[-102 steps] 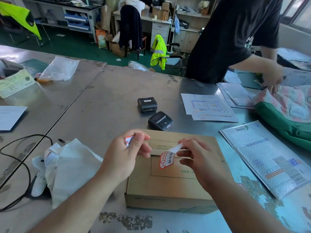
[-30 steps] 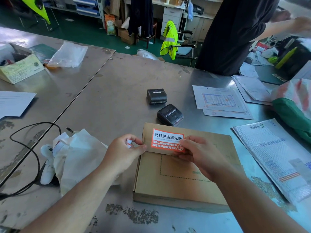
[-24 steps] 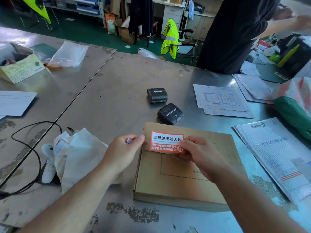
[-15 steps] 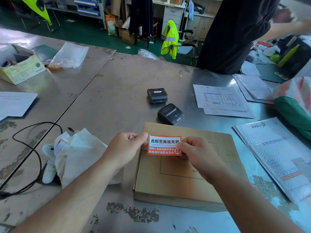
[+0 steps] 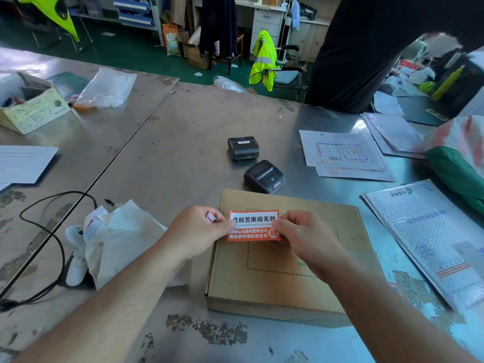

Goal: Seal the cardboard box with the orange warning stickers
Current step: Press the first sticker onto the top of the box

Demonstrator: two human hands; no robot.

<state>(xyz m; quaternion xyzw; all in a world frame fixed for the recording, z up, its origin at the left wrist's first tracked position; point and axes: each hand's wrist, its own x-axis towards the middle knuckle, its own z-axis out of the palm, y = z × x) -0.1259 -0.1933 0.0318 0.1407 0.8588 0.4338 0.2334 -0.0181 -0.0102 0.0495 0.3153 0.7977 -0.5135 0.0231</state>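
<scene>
On the left, crumpled white paper (image 5: pixel 123 247) lies on the metal table (image 5: pixel 162 142). The left hand (image 5: pixel 199 231) and right hand (image 5: pixel 303 237) each pinch 1 end of the orange warning sticker (image 5: pixel 252 226), the left one also gripping a small backing scrap (image 5: pixel 211 216). The sticker is over the far-left part of the closed cardboard box (image 5: pixel 285 271); I cannot tell if it touches the box.

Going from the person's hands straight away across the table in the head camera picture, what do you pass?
Orange sticker → far edge of the cardboard box → nearer black printer → farther black printer → yellow vest on a chair.
</scene>
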